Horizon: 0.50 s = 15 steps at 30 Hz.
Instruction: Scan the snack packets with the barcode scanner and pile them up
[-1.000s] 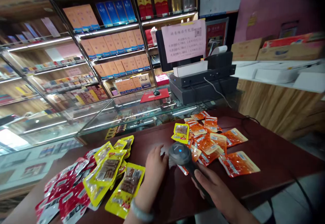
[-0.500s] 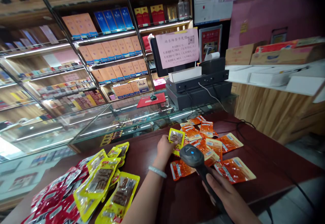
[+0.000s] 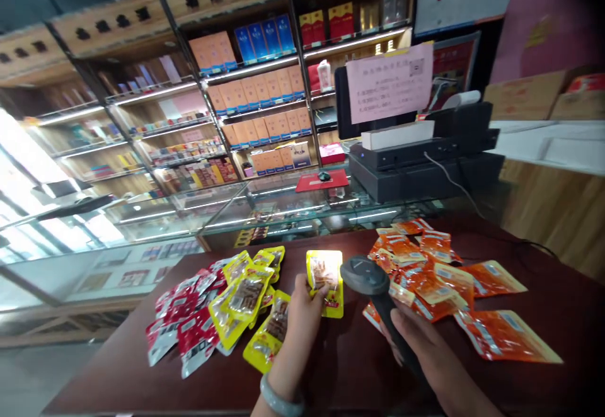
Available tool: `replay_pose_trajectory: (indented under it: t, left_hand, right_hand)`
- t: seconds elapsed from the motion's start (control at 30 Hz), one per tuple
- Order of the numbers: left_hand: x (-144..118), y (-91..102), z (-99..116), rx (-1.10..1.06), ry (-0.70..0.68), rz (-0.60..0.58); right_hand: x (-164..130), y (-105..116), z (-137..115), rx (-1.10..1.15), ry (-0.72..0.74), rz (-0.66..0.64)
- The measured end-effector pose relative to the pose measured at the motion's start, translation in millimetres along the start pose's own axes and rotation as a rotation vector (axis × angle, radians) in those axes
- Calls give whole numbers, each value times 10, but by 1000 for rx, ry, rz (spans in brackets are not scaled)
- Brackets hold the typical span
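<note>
Dark wood counter [image 3: 331,366], glass display case [image 3: 265,209], lit shelves [image 3: 255,89] behind.

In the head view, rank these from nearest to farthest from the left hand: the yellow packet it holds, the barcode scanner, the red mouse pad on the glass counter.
1. Yellow packet: in the left hand.
2. Barcode scanner: just to the right, in the right hand.
3. Red mouse pad: far back on the glass counter.

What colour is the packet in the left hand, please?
Yellow packet, left hand; head view.
</note>
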<state>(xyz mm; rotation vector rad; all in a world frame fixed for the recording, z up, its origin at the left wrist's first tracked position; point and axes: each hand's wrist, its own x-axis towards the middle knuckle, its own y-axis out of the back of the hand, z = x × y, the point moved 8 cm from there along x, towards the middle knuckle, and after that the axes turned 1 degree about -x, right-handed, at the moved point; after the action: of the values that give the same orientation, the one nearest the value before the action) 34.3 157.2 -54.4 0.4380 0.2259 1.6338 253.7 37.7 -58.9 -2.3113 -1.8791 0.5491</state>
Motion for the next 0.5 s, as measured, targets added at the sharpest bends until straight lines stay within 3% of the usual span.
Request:
replay_pose_trajectory:
  t: [0.3, 0.5]
  left_hand:
    - [-154, 653, -194, -94, -8, 144]
    - [-50, 1443, -181, 395, 119, 378]
  right_hand:
    - [1, -650, 124, -128, 3, -231]
    - [21, -810, 267, -175, -19, -292]
